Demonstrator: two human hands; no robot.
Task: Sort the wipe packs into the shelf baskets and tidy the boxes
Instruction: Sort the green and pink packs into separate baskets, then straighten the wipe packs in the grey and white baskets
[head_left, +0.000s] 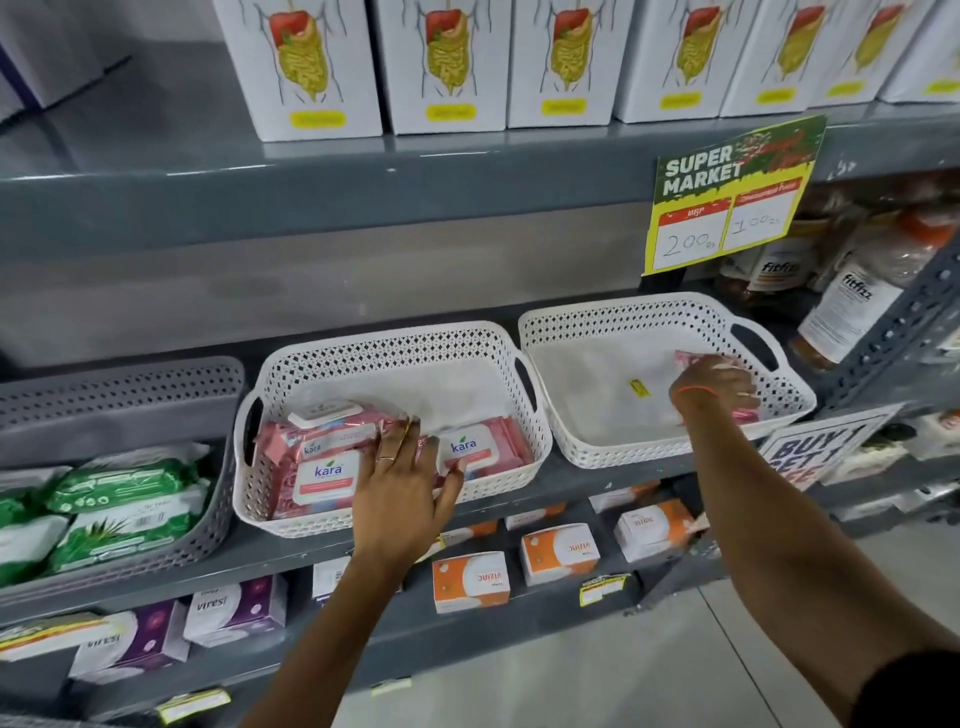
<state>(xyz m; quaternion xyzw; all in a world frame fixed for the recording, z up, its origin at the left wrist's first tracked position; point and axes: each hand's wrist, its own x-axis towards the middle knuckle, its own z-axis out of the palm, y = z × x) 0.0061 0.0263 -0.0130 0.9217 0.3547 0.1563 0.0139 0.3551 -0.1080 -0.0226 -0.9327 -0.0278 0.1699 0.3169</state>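
Observation:
Three baskets stand on the middle shelf. The grey basket (218, 395) at left holds green wipe packs (124, 488). The middle white basket (384, 343) holds several pink Kara wipe packs (322, 467). My left hand (405, 483) lies flat on those pink packs, fingers spread. The right white basket (649, 312) is lined with white paper. In it, my right hand (714, 384) is closed over one pink wipe pack (691, 358) near the basket's right side; most of that pack is hidden by the hand.
White boxes (447, 62) line the top shelf. A yellow price sign (727, 197) hangs from its edge. Bottles (852, 306) stand to the right of the baskets. Orange boxes (558, 553) and purple boxes (234, 608) sit loosely on the lower shelf.

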